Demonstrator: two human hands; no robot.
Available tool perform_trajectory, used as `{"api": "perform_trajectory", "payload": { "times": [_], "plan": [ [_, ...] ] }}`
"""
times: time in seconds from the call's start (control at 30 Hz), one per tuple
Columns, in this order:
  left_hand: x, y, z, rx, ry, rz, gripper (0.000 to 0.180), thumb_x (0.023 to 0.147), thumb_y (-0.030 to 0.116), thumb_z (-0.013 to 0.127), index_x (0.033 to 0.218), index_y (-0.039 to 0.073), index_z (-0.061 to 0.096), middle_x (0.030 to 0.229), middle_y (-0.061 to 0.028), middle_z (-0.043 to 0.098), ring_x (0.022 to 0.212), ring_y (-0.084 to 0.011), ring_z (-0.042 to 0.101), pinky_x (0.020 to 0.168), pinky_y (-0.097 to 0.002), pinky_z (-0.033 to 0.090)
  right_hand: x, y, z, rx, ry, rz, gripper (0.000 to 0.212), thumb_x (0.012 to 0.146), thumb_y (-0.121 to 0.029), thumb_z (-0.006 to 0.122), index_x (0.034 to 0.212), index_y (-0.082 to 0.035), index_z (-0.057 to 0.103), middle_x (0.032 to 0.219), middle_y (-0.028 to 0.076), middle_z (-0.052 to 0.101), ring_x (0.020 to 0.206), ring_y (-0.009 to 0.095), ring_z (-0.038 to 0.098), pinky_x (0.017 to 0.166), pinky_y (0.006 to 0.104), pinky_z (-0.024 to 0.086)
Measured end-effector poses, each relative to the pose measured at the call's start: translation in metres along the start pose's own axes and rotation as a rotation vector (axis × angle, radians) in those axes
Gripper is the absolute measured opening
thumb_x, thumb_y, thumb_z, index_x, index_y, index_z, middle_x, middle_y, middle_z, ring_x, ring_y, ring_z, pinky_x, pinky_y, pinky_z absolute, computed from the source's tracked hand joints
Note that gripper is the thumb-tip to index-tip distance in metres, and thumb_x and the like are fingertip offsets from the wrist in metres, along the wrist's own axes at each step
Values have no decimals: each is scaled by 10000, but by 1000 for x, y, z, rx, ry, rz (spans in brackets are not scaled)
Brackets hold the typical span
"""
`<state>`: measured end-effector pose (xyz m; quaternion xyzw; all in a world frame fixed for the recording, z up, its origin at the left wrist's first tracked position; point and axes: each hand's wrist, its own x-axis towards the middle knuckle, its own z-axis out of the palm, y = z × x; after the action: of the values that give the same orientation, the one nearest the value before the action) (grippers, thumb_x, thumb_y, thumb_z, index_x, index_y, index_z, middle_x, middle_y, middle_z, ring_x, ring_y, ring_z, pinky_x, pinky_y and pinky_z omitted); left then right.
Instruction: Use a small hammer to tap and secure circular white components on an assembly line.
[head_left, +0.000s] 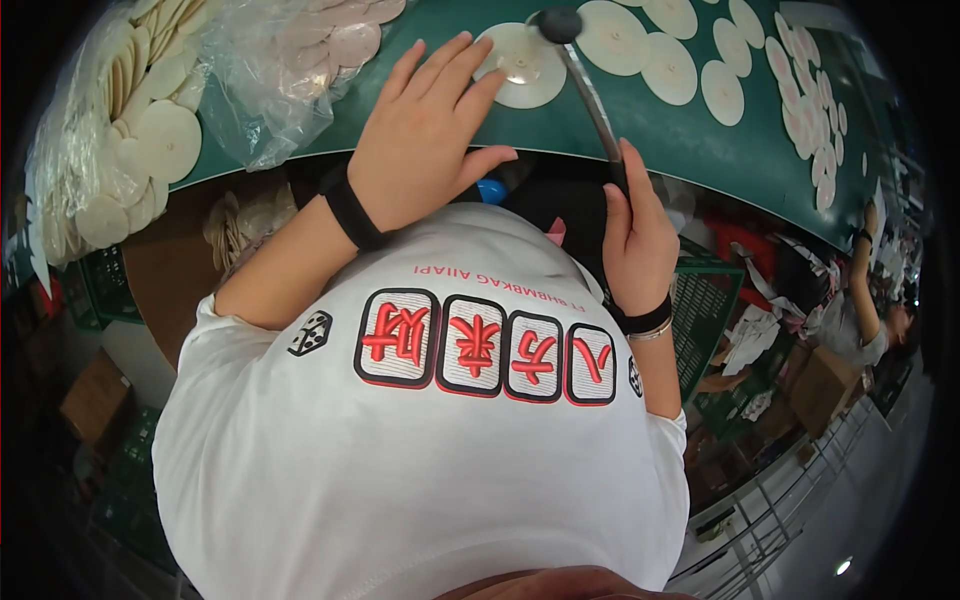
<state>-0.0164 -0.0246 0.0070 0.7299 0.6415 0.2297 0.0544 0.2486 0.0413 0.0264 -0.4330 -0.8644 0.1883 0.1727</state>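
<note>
Nearest the head camera is the person's white T-shirt (420,480), red and black motifs across its chest, and beyond it both hands reach to a green table (660,135). Judging by the tool and the piece before it, the step in hand looks like hammering the middle of a pale disc (540,88), which has a small shiny spot at its centre, too small to make out. What that next seems to call for is keeping the disc steady, drawing the fingertips off its middle and bringing the tool's head squarely over the shiny spot. The left hand (415,140) is spread flat and grasps nothing; its fingertips overlap the left edge of the disc, though whether they press on it I cannot tell. The right hand (640,240) is closed around the grip of a black-headed mallet (591,93), whose head sits over the disc's upper right edge, contact unclear. So the disc lies just past the left fingertips and up and to the left of the right hand, with more loose discs (612,38) near it on the right.
</note>
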Motion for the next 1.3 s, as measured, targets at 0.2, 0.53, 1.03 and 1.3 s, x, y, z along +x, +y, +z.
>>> {"api": "perform_trajectory", "payload": {
  "times": [0.2, 0.53, 1.03, 1.3],
  "plan": [
    [-5, -1, 2, 58, -28, 3, 665, 821, 344, 814, 1365, 43, 577, 1459, -160, 538, 1421, -318, 461, 1210, -537, 296, -9, -7, 5, 5, 32, 31, 484, 1019, -128, 631, 1494, -148, 539, 1018, 160, 710, 833, 354, 712, 688, 413, 561],
    [-3, 0, -2, 82, -50, 9, 660, 811, 330, 821, 1371, 65, 592, 1417, -145, 558, 1403, -301, 476, 1207, -546, 291, -13, -13, -3, -54, -26, 87, 493, 1028, -105, 617, 1510, -129, 517, 1052, 228, 728, 844, 393, 728, 688, 404, 565],
    [3, -5, -2, -20, 47, 27, 605, 843, 362, 795, 1335, 63, 608, 1393, -136, 575, 1355, -298, 515, 1195, -550, 305, -8, 0, 4, 196, -31, 63, 466, 1027, -159, 621, 1487, -157, 547, 1046, 177, 734, 800, 387, 713, 662, 405, 556],
    [-4, -2, -2, 116, -26, 9, 648, 821, 374, 808, 1355, 69, 606, 1420, -134, 567, 1374, -290, 498, 1190, -559, 309, -19, -9, 6, 5, -76, 108, 475, 1024, -101, 611, 1491, -85, 529, 1067, 202, 733, 811, 361, 729, 699, 380, 567]
  ]
}}
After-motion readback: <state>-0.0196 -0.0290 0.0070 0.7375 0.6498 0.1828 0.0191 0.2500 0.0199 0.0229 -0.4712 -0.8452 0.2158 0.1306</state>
